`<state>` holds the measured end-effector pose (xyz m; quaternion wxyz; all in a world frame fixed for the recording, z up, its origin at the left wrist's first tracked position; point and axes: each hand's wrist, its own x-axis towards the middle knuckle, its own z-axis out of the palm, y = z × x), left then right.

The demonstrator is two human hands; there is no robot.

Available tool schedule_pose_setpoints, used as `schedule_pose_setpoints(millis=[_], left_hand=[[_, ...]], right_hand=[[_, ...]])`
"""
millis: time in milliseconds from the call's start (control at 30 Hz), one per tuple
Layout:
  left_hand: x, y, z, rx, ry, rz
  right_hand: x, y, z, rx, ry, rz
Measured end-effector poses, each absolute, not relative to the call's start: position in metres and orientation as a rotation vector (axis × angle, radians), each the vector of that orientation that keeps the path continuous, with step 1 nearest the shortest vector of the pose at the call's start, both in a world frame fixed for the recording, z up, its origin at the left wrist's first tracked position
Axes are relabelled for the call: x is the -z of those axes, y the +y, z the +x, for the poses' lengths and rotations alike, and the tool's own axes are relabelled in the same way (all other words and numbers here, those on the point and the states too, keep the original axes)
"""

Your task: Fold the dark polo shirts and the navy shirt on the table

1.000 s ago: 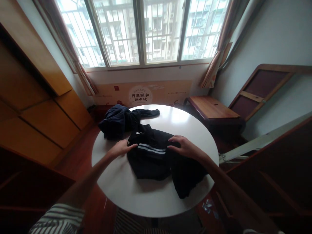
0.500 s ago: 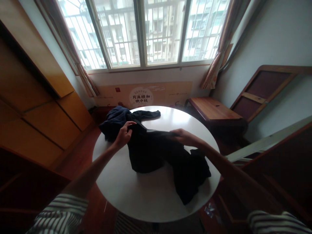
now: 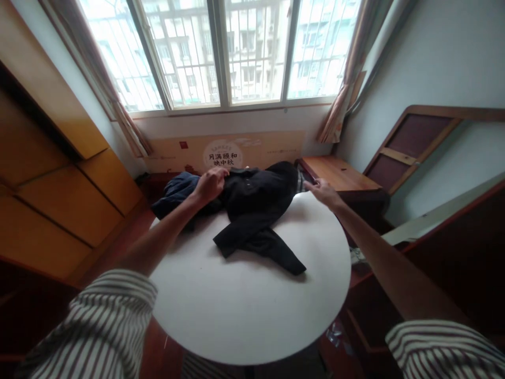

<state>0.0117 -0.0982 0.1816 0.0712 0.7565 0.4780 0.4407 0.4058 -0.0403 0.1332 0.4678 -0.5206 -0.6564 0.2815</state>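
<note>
A black long-sleeved garment (image 3: 258,197) stretches across the far half of the round white table (image 3: 236,310), partly lifted. Its two sleeves drape toward me and cross on the tabletop. My left hand (image 3: 213,183) is closed on the upper left edge of the garment. At its right end, my right hand (image 3: 321,190) pinches the edge, where a grey striped patch shows. A dark navy cloth (image 3: 179,190) lies bunched at the table's far left, partly behind my left forearm.
Beyond the table's far right stands a low wooden table (image 3: 335,173). Wooden cabinets (image 3: 47,210) line the left side. A printed beige panel (image 3: 260,150) leans below the barred window (image 3: 252,52). A brown framed panel (image 3: 414,142) rests against the right wall.
Both hands have moved away from me, the right one also to the right. The black garment has been carried to the table's far side and spread out, its sleeves now trailing toward me.
</note>
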Motion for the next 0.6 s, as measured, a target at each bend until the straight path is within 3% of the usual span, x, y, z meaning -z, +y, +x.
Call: schedule_pose_setpoints(millis=[133, 267, 400, 600], left_hand=[[-0.098, -0.158, 0.020, -0.832, 1.592, 2.401], [-0.052, -0.199, 0.016, -0.606, 1.630, 2.371], [-0.057, -0.195, 0.019, -0.699, 1.551, 2.253], [-0.114, -0.177, 0.072, -1.230, 1.234, 1.838]], right_hand=[[-0.079, -0.128, 0.390, -0.621, -2.021, -1.353], [-0.054, -0.203, 0.368, -0.534, -2.300, -1.221], [-0.043, -0.234, 0.340, -0.537, -2.295, -1.198], [-0.050, -0.254, 0.273, -1.088, -2.043, -0.967]])
